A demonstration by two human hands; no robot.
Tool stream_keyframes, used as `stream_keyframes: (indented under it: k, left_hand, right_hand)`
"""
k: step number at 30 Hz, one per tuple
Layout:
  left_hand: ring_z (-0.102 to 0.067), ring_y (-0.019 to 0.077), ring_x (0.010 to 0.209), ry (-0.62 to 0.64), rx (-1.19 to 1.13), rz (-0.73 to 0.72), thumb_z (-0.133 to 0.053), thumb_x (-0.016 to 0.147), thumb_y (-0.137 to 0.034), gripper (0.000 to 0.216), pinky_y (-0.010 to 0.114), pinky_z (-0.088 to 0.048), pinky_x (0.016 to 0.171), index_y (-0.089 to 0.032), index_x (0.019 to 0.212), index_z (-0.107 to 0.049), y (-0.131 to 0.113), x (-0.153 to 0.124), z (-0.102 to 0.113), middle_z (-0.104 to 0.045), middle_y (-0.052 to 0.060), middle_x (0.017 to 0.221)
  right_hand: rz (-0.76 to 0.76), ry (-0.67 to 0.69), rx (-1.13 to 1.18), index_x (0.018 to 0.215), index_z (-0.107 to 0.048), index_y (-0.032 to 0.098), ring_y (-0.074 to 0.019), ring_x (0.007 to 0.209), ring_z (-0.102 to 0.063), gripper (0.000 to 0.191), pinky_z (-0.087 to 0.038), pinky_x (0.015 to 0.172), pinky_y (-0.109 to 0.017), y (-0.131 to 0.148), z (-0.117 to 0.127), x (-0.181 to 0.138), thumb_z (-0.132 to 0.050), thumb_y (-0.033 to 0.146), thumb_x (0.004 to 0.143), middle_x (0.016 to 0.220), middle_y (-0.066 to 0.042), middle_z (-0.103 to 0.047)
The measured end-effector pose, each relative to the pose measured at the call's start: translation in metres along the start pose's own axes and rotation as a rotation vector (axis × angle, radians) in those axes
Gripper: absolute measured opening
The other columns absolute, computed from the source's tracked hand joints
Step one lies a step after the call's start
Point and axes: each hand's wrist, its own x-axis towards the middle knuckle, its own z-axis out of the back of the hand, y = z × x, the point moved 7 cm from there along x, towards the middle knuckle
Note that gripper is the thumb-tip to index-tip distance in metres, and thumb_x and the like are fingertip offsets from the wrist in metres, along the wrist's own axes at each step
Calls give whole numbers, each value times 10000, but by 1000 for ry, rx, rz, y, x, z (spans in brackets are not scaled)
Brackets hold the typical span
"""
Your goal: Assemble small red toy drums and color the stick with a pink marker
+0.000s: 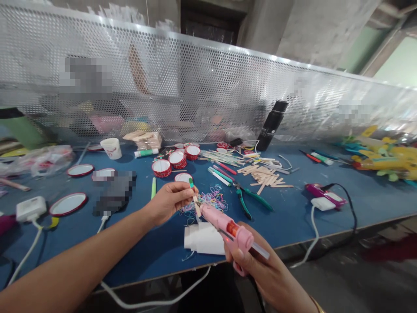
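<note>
Pinching one stick (196, 205) between thumb and fingers, your left hand (172, 198) brings it to the nozzle of one pink glue gun (215, 217), whose handle your right hand (256, 261) wraps closed, above one tangle of threads (217, 200). You have bare table (286, 217) right of one pair of pliers (243, 203), but the near edge runs close below the gun. Beyond stand three red tubs (177, 161), one black bottle (272, 127) and heaped loose sticks (265, 177).

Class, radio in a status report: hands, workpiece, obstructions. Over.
Right hand gripping pink glue gun. Left hand pinching green-ended stick. Gun close to stick, contact unclear. Tangled coloured bands just beyond, apparently not blocking.
</note>
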Motion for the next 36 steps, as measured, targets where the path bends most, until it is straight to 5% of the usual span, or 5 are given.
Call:
stream_keyframes:
  k: [36]
  left_hand:
    - [-630, 63, 613, 46, -16, 17, -893, 593, -222, 197, 155, -534, 603, -147, 698, -745, 2, 0, -3, -745, 35, 797]
  right_hand:
    - [-14, -24, 49, 785, -562, 189, -105, 615, -383, 345, -368, 555, -242, 2, 3, 2, -580, 514, 898, 717, 5, -468]
